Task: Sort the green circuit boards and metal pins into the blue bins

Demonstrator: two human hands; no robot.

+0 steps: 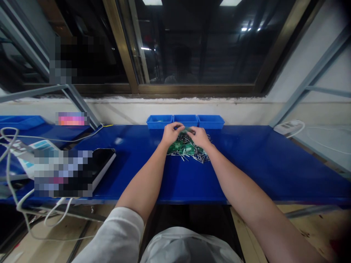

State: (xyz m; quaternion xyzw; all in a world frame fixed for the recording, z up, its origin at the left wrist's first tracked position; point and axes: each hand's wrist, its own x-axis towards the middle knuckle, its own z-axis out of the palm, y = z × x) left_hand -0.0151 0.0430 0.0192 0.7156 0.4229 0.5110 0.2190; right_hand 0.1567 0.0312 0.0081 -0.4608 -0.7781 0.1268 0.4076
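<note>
A pile of green pieces and thin metal pins lies on the blue table. Over its far side, my left hand and my right hand come close together, fingertips pinched on a small greenish piece between them. Its details are too small and blurred to tell. Three joined blue bins stand just beyond my hands; something light green shows in the left one.
On the left are a black-topped box, partly pixelated, and looping white cables. A white power strip lies at the right edge. Blue trays stand far left. Grey metal frames rise on both sides before the window.
</note>
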